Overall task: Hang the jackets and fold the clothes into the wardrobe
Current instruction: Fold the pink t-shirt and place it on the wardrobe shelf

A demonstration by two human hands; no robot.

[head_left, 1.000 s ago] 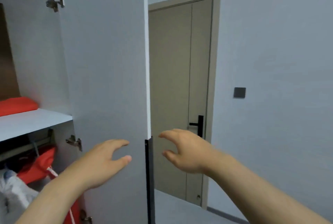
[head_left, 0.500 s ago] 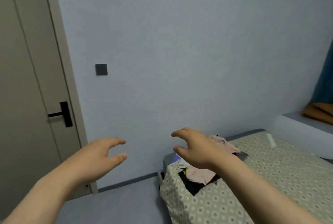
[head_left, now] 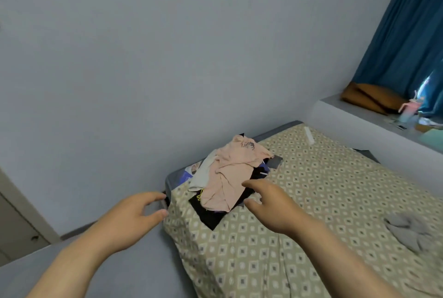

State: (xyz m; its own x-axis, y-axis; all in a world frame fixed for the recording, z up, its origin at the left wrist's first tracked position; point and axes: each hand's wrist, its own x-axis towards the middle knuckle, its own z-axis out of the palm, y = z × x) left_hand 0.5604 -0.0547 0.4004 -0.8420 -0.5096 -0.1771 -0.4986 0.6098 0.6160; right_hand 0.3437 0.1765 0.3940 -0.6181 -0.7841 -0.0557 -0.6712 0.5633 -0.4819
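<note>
A heap of clothes lies on the near corner of the bed [head_left: 335, 202]. On top is a pink shirt [head_left: 230, 175]; under it are a cream garment [head_left: 201, 175] and a black garment [head_left: 211, 214] with yellow print. My right hand [head_left: 271, 204] hovers just at the heap's near right edge, fingers spread, holding nothing. My left hand [head_left: 129, 221] is out to the left of the bed corner, fingers apart and empty. A grey garment [head_left: 407, 228] lies crumpled on the bed at the right. The wardrobe is out of view.
The bed has a beige patterned cover and stands against the grey wall. A ledge [head_left: 359, 118] at the right holds an orange cushion [head_left: 369, 99] and a pastel cup [head_left: 410, 111], under a blue curtain [head_left: 407, 34]. A door frame [head_left: 21, 209] shows at the far left. Grey floor lies below my left arm.
The view has swung right from the wardrobe, past the door, to the bed. Both empty hands have come down toward the clothes heap.
</note>
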